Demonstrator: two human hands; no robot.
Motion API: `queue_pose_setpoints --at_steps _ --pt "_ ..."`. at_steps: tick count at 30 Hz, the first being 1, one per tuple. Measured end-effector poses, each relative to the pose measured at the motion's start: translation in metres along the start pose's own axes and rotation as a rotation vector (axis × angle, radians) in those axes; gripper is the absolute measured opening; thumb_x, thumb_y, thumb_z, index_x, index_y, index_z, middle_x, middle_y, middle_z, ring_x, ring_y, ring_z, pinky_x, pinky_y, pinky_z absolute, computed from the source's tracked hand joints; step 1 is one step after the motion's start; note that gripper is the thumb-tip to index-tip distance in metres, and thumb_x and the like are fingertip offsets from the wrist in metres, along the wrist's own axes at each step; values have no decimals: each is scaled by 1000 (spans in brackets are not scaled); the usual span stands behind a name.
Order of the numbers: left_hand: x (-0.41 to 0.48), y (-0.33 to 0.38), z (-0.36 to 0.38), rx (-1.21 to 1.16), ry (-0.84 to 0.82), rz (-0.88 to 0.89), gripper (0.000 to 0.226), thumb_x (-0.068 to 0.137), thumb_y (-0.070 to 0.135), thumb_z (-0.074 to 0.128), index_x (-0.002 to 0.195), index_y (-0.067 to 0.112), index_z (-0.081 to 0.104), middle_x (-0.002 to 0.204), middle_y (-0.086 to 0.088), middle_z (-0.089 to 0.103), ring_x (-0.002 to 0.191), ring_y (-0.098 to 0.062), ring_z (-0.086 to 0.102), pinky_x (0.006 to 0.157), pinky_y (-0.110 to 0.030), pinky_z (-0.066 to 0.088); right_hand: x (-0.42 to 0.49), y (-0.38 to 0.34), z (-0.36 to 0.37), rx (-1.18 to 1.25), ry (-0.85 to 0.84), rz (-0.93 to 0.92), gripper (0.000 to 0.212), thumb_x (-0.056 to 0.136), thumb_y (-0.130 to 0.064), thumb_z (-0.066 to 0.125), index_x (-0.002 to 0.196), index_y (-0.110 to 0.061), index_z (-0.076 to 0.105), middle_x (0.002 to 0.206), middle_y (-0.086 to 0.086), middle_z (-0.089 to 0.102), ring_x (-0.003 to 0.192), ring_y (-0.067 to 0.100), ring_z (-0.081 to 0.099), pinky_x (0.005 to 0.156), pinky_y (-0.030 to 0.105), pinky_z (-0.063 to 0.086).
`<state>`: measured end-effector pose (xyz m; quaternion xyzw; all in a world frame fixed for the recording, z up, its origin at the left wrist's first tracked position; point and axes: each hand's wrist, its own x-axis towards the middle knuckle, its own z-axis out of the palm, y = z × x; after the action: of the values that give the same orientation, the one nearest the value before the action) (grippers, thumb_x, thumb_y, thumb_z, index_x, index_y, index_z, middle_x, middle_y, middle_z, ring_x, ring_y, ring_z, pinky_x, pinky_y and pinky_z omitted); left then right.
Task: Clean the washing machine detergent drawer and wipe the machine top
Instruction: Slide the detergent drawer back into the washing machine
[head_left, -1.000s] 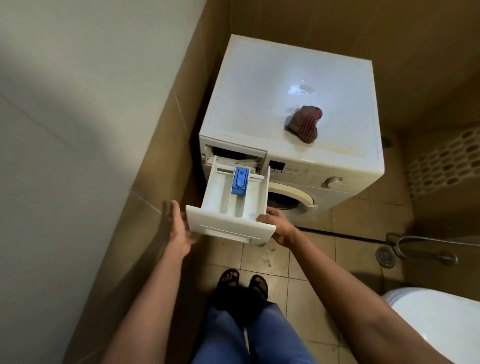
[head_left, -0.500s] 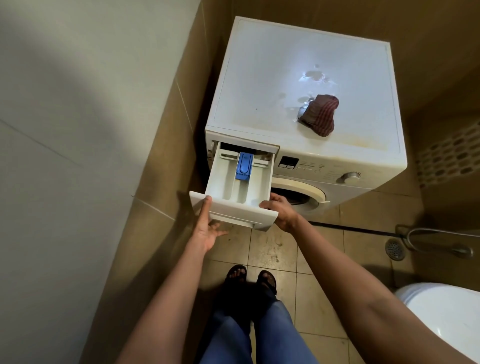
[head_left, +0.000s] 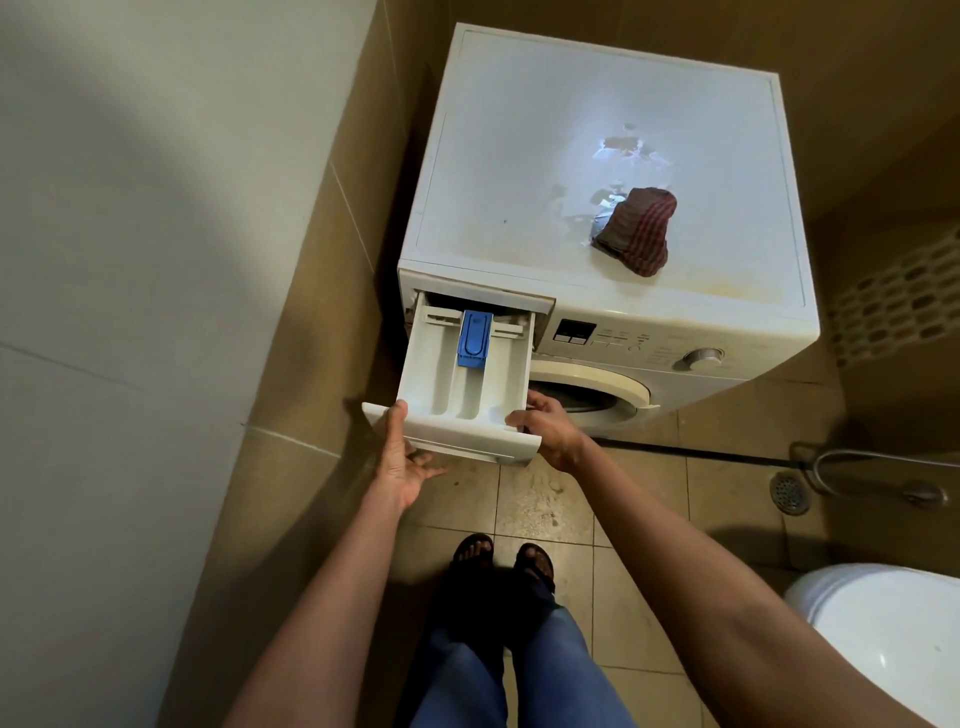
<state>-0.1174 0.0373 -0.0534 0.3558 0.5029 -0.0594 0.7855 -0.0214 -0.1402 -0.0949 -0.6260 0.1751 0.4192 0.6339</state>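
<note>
The white detergent drawer (head_left: 441, 374) sticks far out of the washing machine (head_left: 649, 332), its back end still in the slot. A blue insert (head_left: 474, 339) sits in its middle compartment. My left hand (head_left: 402, 457) grips the drawer's front left corner, thumb on top and fingers under the front panel. My right hand (head_left: 545, 428) holds the front right corner. A crumpled dark red striped cloth (head_left: 639, 231) lies on the machine top (head_left: 519, 171), beside wet patches (head_left: 626, 148).
A tiled wall stands close on the left of the drawer. The toilet (head_left: 883, 639) is at the lower right. A floor drain (head_left: 789, 491) and a hose (head_left: 872, 460) lie on the tiled floor at right. My feet (head_left: 501, 561) stand just below the drawer.
The drawer has slid back toward the machine's slot. My left hand moved from the left side to the drawer's front corner. The view shifted closer over the machine.
</note>
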Motion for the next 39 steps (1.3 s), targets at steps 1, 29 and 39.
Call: queue_pose_setpoints --at_steps 1,29,39 --pt "2 0 0 -8 -4 2 141 1 68 83 125 19 38 130 -19 46 122 -41 46 96 -67 38 2 1 0 3 6 2 54 84 7 57 136 -5 44 125 15 56 114 34 57 94 42 51" --pt "68 5 31 -199 52 26 57 91 34 60 137 11 35 126 -16 48 119 -31 48 93 -47 50 11 7 25 833 271 180 60 94 -45 49 135 -2 40 119 22 51 118 39 51 92 49 51" --pt "92 47 86 -188 35 115 63 87 42 65 137 15 37 133 -14 50 125 -31 49 102 -51 46 38 -60 25 896 279 65 19 98 -13 40 107 -2 53 108 22 54 108 38 53 95 48 49"
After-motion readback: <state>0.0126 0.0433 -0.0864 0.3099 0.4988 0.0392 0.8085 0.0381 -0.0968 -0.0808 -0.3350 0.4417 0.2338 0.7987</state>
